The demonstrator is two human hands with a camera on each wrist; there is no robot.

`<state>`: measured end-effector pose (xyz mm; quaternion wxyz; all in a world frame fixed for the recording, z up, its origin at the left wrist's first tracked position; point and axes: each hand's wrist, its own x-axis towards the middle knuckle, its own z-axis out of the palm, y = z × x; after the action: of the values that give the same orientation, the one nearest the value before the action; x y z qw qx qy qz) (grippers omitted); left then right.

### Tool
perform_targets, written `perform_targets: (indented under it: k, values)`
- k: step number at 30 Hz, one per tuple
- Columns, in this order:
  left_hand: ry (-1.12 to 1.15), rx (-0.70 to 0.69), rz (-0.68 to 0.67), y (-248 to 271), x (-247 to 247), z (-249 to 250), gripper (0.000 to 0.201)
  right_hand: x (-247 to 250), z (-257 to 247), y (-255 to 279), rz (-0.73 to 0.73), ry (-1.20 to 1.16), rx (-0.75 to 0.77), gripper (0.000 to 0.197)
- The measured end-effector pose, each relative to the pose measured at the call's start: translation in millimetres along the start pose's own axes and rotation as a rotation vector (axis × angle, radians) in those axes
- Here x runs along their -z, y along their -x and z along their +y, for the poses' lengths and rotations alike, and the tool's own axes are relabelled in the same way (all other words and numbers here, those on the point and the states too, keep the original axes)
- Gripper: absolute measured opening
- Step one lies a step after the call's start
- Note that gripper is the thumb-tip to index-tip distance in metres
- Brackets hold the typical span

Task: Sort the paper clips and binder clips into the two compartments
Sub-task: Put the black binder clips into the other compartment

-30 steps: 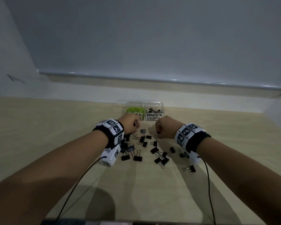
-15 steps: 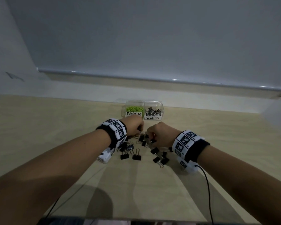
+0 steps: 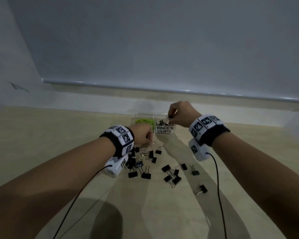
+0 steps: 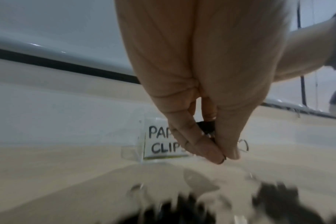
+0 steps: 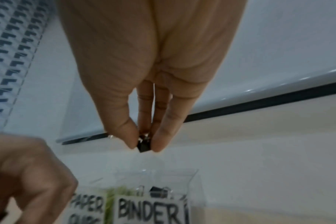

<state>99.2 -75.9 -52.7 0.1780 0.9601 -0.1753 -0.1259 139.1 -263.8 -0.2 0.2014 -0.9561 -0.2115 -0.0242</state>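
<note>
A clear two-part box stands at the table's far side; its left compartment [image 3: 144,120] holds green paper clips, its right compartment [image 3: 164,129] is labelled BINDER CLIPS and holds black clips. My right hand [image 3: 170,117] is raised over the right compartment and pinches a black binder clip [image 5: 143,145] between thumb and fingers. My left hand [image 3: 149,141] is low over the table near the pile and pinches a black binder clip [image 4: 206,126] by its wire handle. Several loose black binder clips [image 3: 146,167] lie scattered on the table.
The light wooden table [image 3: 59,144] ends at a pale wall ledge [image 3: 145,94] just behind the box. More binder clips [image 3: 173,175] lie to the right of the pile, with one clip [image 3: 201,189] apart near the right forearm. Black cables trail from both wrist cameras.
My right hand has risen from the pile and gone forward to above the binder-clip compartment with a clip. My left hand stayed low at the pile's far edge.
</note>
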Motion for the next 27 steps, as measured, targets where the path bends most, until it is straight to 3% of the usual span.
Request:
perform_targets:
  k: [5, 10, 14, 17, 19, 21, 24, 27]
  values:
    - [0.069, 0.002, 0.232, -26, 38, 17, 0.01, -12, 13, -24, 0.041, 0.152, -0.05, 0.03]
    - [0.047, 0.077, 0.348, -55, 45, 27, 0.007, -24, 10, 4, -0.019, 0.125, 0.027, 0.023]
    - [0.069, 0.042, 0.304, -60, 32, 28, 0.024, -40, -7, 35, -0.298, 0.124, 0.148, 0.033]
    - [0.107, 0.008, 0.315, -46, 25, 28, 0.028, -49, -17, 43, -0.412, 0.197, 0.238, 0.036]
    - [0.084, -0.026, 0.303, -31, 20, 26, 0.021, -54, -21, 45, -0.434, 0.241, 0.283, 0.032]
    - [0.048, -0.034, 0.189, -13, 12, 24, 0.018, -60, -21, 44, -0.446, 0.272, 0.281, 0.028]
    - [-0.074, -0.006, -0.032, 7, -1, 19, 0.021, -62, -18, 45, -0.446, 0.305, 0.212, 0.021]
    - [-0.058, -0.014, -0.075, 16, -11, 17, 0.029, -59, -9, 50, -0.41, 0.264, 0.115, 0.019]
